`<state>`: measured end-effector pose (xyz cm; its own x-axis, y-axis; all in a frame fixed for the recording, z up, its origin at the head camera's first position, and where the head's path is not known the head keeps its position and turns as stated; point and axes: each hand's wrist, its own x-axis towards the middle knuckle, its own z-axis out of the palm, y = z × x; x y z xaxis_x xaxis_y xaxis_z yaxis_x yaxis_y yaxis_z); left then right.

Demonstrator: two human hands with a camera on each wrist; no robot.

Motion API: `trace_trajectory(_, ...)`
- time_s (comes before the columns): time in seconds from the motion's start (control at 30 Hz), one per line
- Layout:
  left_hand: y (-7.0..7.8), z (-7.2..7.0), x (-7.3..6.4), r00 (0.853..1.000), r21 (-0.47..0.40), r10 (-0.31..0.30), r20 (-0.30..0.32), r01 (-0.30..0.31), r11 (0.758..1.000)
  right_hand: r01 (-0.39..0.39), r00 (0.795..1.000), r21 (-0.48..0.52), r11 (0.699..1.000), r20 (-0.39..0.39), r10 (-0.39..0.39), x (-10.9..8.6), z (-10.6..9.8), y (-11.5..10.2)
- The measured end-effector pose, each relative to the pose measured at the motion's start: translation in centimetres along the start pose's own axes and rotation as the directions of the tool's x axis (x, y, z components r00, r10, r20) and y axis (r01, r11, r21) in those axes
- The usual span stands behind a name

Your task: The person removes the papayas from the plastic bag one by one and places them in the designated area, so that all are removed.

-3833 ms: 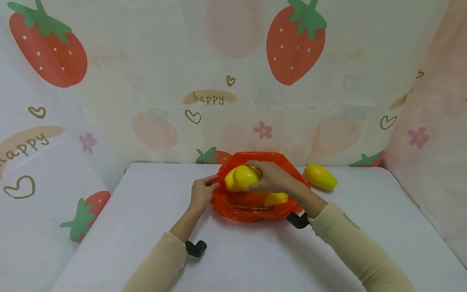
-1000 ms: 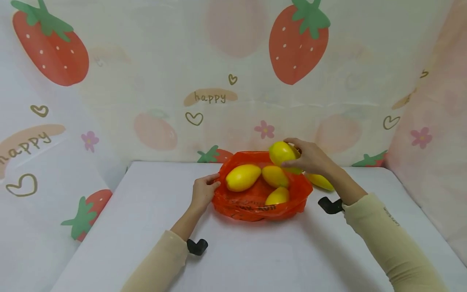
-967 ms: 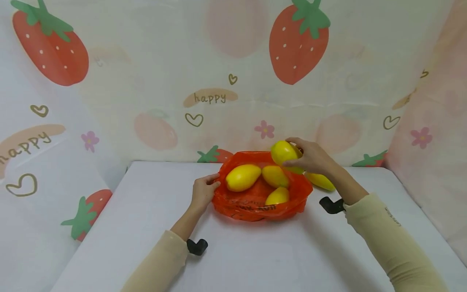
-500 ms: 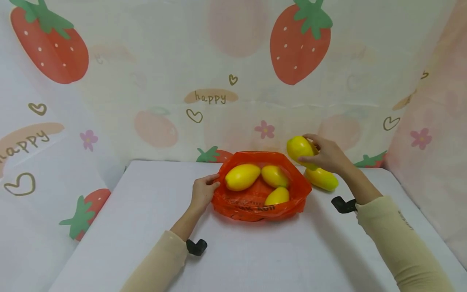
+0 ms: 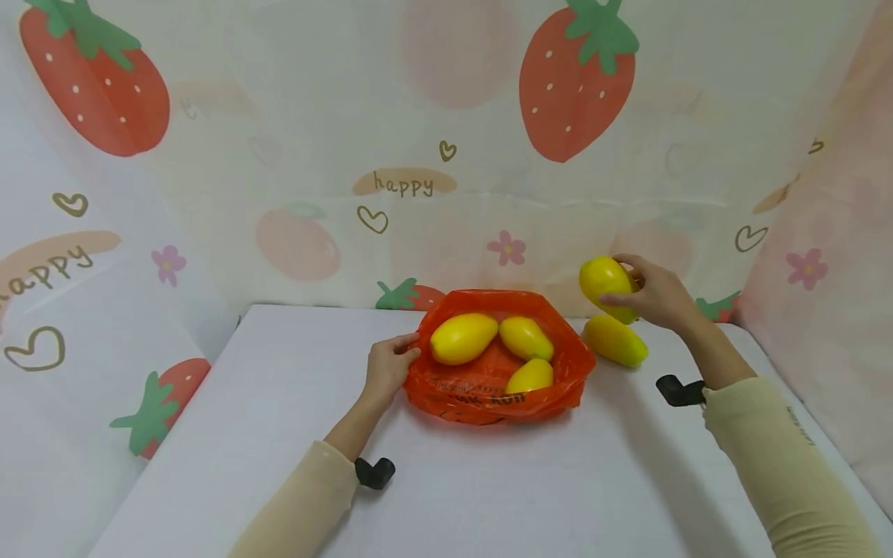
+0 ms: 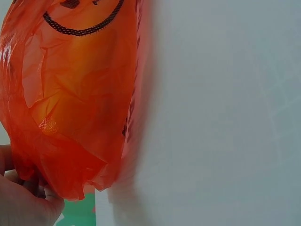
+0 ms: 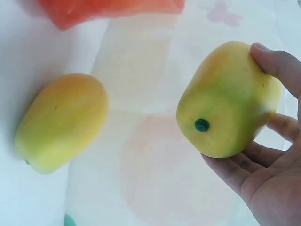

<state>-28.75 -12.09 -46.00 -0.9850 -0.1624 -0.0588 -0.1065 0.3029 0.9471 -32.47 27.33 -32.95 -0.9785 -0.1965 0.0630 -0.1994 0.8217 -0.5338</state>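
Note:
My right hand (image 5: 659, 294) grips a yellow mango (image 5: 605, 280) in the air at the back right; in the right wrist view this mango (image 7: 230, 101) shows a dark green stem end between thumb and fingers. Below it a second mango (image 5: 617, 341) lies on the table, right of the bag. With my left hand (image 5: 387, 368) I pinch the left rim of a red plastic bag (image 5: 481, 409), whose mouth stands wide. Inside it lie three more mangoes: one at left (image 5: 463, 339), one at back right (image 5: 526, 338) and one in front (image 5: 532, 376), partly hidden by the rim.
The white table (image 5: 488, 496) runs up to a strawberry-printed curtain (image 5: 307, 116) at the back and both sides. A black wrist mount (image 5: 375, 473) sits on the left wrist and another black mount (image 5: 680, 391) on the right.
My right hand has carried the mango up out of the bag and rightward, over the mango lying on the table. The left hand has stayed at the bag's rim.

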Motion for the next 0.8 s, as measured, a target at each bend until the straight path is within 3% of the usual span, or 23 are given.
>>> trace_trajectory(0.2, -0.1, 0.0, 0.1, 1.0, 0.007, -0.001, 0.0, 0.001, 1.0, -0.029, 1.0, 0.013, 0.999, -0.007, 0.029, 0.2, -0.6, 1.7)
trace_trajectory(0.4, -0.1, -0.1, 0.1, 1.0, -0.005, -0.018, 0.006, 0.018, 1.0, -0.071, 0.997, 0.065, 0.995, 0.034, 0.069, 0.2, -0.9, 3.3)
trace_trajectory(0.8, 0.0, -0.1, 0.2, 1.0, -0.009, -0.008, 0.005, 0.008, 1.0, -0.133, 0.991, 0.019, 0.991, 0.035, 0.132, -0.1, -0.9, 6.4)
